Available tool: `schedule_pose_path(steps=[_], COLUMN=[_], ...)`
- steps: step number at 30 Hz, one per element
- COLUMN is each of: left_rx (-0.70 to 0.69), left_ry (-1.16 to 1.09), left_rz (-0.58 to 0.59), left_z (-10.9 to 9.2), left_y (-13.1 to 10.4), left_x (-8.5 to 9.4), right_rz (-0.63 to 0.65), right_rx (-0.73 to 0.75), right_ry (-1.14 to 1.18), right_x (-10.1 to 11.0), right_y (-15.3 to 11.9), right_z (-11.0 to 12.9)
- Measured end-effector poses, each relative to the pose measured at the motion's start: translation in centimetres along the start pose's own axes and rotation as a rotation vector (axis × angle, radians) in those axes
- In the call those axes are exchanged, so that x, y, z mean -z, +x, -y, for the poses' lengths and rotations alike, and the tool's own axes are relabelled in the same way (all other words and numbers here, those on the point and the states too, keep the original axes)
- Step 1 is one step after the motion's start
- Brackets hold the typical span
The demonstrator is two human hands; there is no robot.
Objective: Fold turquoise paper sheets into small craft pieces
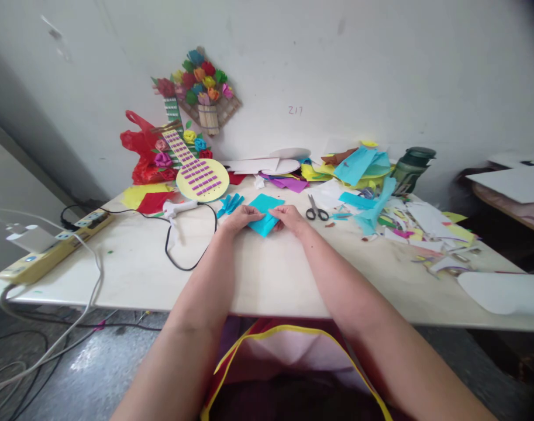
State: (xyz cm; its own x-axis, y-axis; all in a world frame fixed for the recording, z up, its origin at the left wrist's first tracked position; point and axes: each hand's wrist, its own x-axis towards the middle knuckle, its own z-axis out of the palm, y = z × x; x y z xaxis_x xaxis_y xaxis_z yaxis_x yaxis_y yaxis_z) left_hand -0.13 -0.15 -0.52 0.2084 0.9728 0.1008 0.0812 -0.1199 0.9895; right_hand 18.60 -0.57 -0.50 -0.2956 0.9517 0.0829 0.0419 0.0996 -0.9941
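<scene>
A piece of blue paper [264, 211] is held over the middle of the table, its lower corner pointing toward me. My left hand [243, 218] pinches its left edge, and my right hand [288, 217] pinches the right edge; both sets of fingers are closed. Just left of my left hand lie several cut blue paper strips [230, 204]. A pair of scissors [316, 209] with black handles rests to the right of my right hand. On the left, a white glue gun [179, 207] lies with its black cord looped on the table.
A yellow power strip [56, 248] with a white plug runs along the left edge. Paper guitar [203, 178] and flower decorations [203, 76] lean on the wall. Paper scraps [407, 228] and a green bottle [412, 169] are at right. White card [507, 292] overhangs the front right.
</scene>
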Motion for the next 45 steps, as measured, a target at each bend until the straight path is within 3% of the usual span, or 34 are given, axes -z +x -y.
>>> schedule_pose_path(steps=[3,9,15,23,30,33,41,45], left_rx=[-0.044,-0.097,-0.102,-0.096,0.046,0.050,0.003,-0.019], left_ry=[0.047,-0.026,-0.185,-0.221,-0.218,-0.218,-0.333,-0.339], left_rz=[0.022,-0.138,-0.207,-0.170,0.017,0.056,-0.093,-0.065], left_z=[0.2,0.6,0.4,0.5,-0.1,-0.1,-0.2,-0.2], left_y=[0.2,0.7,0.6,0.7,0.2,0.1,0.2,0.0], left_x=[-0.4,-1.3,-2.1,-1.9,-0.8,-0.8,-2.1,-2.6], right_rz=[-0.058,-0.116,-0.109,-0.139,0.064,0.081,0.049,-0.101], right_rx=[-0.009,-0.041,-0.036,-0.008,-0.021,-0.031,-0.013,0.003], right_ry=[0.084,0.162,0.107,0.081,0.068,0.051,0.210,0.208], right_x=[-0.1,-0.3,-0.6,-0.6,0.0,0.1,-0.2,-0.7], right_y=[0.1,0.3,0.3,0.3,-0.1,-0.2,0.0,0.3], right_z=[0.0,-0.2,-0.1,-0.1,0.1,0.2,-0.1,-0.3])
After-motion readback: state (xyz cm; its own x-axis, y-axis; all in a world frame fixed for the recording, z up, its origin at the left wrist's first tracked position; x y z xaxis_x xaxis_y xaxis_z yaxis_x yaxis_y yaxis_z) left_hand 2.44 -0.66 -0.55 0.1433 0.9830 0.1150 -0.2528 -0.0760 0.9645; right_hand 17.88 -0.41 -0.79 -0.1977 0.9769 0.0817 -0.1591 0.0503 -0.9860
